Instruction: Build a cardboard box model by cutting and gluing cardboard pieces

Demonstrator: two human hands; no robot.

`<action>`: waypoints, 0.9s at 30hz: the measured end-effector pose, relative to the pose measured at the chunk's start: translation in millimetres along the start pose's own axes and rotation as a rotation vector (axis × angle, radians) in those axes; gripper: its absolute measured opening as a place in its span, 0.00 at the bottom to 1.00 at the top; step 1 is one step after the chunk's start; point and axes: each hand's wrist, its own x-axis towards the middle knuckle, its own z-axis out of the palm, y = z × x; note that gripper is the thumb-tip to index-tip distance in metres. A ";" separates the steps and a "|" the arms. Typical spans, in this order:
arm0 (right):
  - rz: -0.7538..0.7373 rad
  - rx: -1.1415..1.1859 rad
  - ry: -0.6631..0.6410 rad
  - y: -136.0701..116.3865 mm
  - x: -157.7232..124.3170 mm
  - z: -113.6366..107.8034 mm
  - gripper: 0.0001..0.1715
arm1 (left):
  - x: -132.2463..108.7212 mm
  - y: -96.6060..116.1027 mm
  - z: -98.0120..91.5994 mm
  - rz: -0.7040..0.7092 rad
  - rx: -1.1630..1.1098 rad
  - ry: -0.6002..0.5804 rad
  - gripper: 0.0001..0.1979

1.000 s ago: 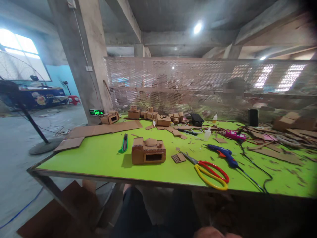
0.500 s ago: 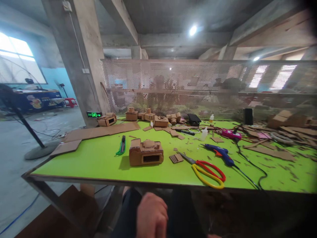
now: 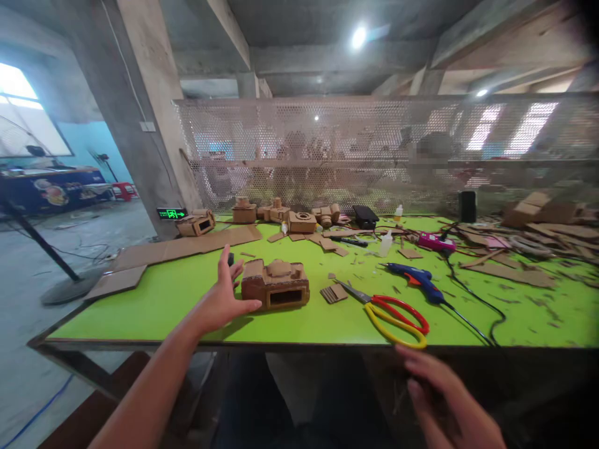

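A cardboard camera model [image 3: 276,284] stands on the green table, its rectangular opening facing me. My left hand [image 3: 225,290] is at its left end, fingers spread and thumb reaching along the near side; whether it touches the model I cannot tell. The hand covers most of the utility knife behind it. Off the table's front edge, my right hand [image 3: 442,386] is held with fingers apart and nothing in it, just below the handles of the scissors [image 3: 397,318]. A small piece of corrugated cardboard [image 3: 334,293] lies between the model and the scissors.
Right of the scissors lies a blue glue gun [image 3: 416,280] with its cord. More cardboard models [image 3: 302,221], a small bottle [image 3: 386,243] and a black case [image 3: 365,216] are farther back. Cardboard scraps [image 3: 512,273] litter the right side. A mesh screen [image 3: 290,143] borders the rear.
My hands were together low in my lap. Now the left has risen to the cardboard camera's left end, and the right has come up near the table edge. The view has shifted slightly.
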 end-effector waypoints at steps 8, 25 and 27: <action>0.135 -0.437 -0.436 38.2 99.8 9.5 0.19 | 26.9 7.6 -18.4 -0.105 -0.114 -0.166 0.48; -0.135 -0.286 -0.279 14.2 230.5 125.4 0.32 | 135.4 13.5 24.1 -0.122 -0.513 0.165 0.45; -0.210 -0.272 -0.261 17.2 222.7 144.7 0.43 | 128.6 11.6 21.2 -0.142 -0.527 0.176 0.48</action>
